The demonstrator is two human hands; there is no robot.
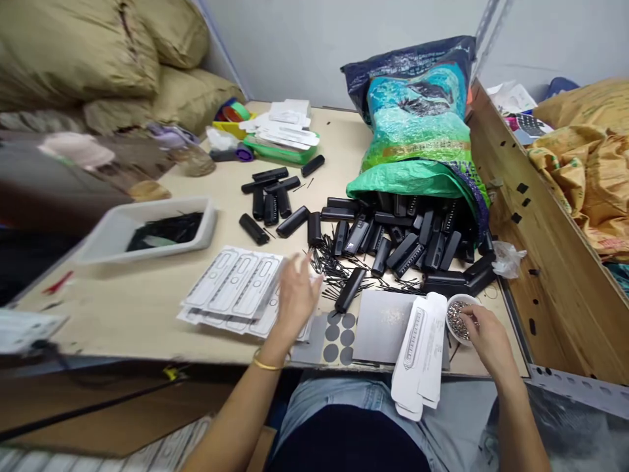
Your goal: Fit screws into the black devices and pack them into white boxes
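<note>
My left hand [297, 295] is over the right side of a stack of white printed flat cartons [240, 282]. Its fingers are slightly blurred, the thumb stands apart from them, and I see nothing held. At the right, my right hand [486, 334] reaches into a small white bowl [451, 334] of tiny shiny metal pieces [457, 316], thumb and forefinger pinched among them. What lies between those fingertips is hidden. Beside the bowl, folded white printed cartons [417, 354] overhang the table edge. Round grey stickers [339, 337] lie on a sheet between my hands.
Black plastic cases [407, 249] spill from a green-and-blue sack [417, 131], with thin black sticks [339, 272] around them. A white tray [147, 229] holds black items. A green tray [280, 152] carries white cartons. A wooden side board [550, 229] borders the right.
</note>
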